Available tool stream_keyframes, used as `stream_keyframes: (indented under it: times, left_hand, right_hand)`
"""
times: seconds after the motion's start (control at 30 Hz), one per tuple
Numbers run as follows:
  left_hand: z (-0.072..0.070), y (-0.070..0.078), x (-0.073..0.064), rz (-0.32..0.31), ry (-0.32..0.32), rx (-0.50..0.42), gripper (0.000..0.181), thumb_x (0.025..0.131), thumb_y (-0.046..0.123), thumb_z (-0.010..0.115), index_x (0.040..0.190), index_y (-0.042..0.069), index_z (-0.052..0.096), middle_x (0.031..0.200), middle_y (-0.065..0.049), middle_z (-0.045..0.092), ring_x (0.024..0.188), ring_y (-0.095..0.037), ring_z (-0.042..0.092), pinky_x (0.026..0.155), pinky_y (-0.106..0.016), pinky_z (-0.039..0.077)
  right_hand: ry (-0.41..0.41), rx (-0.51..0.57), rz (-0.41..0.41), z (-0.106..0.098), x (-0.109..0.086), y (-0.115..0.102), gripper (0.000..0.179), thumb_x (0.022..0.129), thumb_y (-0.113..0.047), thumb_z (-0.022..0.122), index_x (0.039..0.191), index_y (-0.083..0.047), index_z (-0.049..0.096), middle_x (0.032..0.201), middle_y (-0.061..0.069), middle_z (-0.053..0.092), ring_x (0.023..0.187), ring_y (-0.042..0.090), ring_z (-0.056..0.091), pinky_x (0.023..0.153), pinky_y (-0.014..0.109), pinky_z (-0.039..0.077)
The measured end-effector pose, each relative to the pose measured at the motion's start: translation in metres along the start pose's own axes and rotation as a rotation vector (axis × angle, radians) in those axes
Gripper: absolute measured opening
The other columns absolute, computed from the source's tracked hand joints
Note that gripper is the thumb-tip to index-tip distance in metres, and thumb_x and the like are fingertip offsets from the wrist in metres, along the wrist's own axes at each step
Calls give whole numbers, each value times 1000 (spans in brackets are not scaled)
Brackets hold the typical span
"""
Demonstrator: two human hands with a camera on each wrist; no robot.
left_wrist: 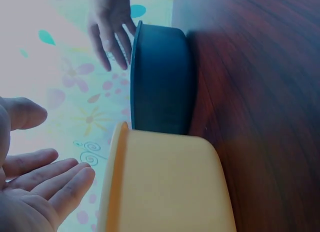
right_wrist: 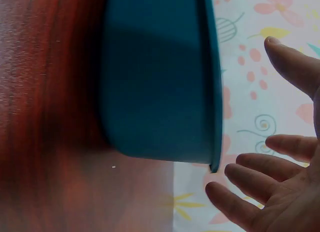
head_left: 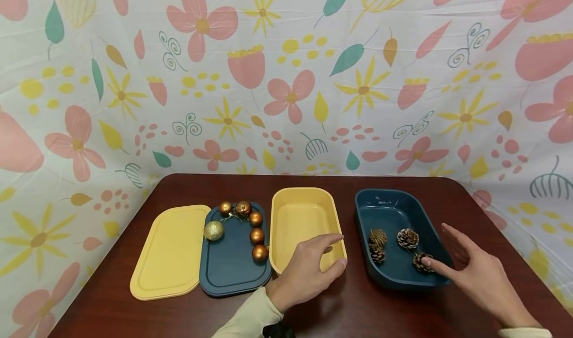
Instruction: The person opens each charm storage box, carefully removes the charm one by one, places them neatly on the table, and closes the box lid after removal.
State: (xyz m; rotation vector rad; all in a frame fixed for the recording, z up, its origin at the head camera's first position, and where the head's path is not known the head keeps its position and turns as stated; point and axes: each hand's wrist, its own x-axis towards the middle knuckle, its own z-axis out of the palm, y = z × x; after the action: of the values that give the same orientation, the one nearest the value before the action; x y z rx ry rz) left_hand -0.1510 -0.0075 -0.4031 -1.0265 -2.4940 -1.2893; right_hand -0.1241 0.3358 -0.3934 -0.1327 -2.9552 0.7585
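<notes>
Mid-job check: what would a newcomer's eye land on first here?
The cloth with pink and yellow flowers, filling the background. Then the shiny copper balls along the far and right edges of the blue lid, left of the yellow box, and the pine cones inside the blue box at right.

Brown pine cones point(head_left: 408, 239) in blue box point(head_left: 387, 215)

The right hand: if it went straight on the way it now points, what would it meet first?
Most likely the right hand would meet the dark blue rectangular box first, at its right rim; height is unclear, so it might pass over that rim.
</notes>
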Motion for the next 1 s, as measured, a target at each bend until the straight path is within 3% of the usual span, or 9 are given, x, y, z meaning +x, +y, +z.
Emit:
stream_keyframes:
  times: [0.37, 0.5, 0.6, 0.77, 1.0]
  left_hand:
    - [13, 10, 11, -20, -34, -31, 39, 100, 27, 60, 137, 13, 59, 134, -2, 67, 114, -6, 68, 95, -16, 54]
    - [21, 13, 19, -23, -70, -53, 40, 102, 30, 58, 138, 13, 58, 136, -2, 65, 117, -4, 66, 96, -13, 52]
    - [29, 14, 25, -31, -97, -105, 41, 102, 30, 57, 139, 12, 57, 139, -3, 64, 122, -6, 65, 96, -10, 50]
    - [37, 15, 31, -81, -133, -189, 42, 101, 30, 60, 139, 12, 56, 140, -4, 63, 124, -8, 64, 96, -9, 49]
    - [43, 18, 42, -45, -161, -145, 43, 102, 31, 59, 141, 14, 55, 141, 1, 63, 122, -5, 65, 95, -8, 49]
  right_hand:
    - [-111, -1, 52, 12, 4, 14, 112, 86, -63, 68, 160, 1, 15, 148, 44, 33, 127, 59, 48, 84, 61, 55]
    - [-148, 5, 70, 14, 4, 17, 110, 87, -62, 67, 159, 2, 15, 146, 45, 34, 125, 58, 51, 79, 58, 56]
    - [-157, -2, 67, 15, 3, 19, 108, 88, -59, 68, 159, 4, 16, 143, 47, 37, 119, 58, 56, 75, 52, 56]
    - [-162, 2, 55, 19, 1, 18, 108, 88, -57, 70, 159, 4, 15, 145, 48, 33, 120, 60, 52, 78, 55, 56]
    - [-179, 4, 43, 19, 2, 18, 110, 88, -55, 71, 158, 7, 13, 148, 46, 31, 122, 61, 49, 83, 58, 56]
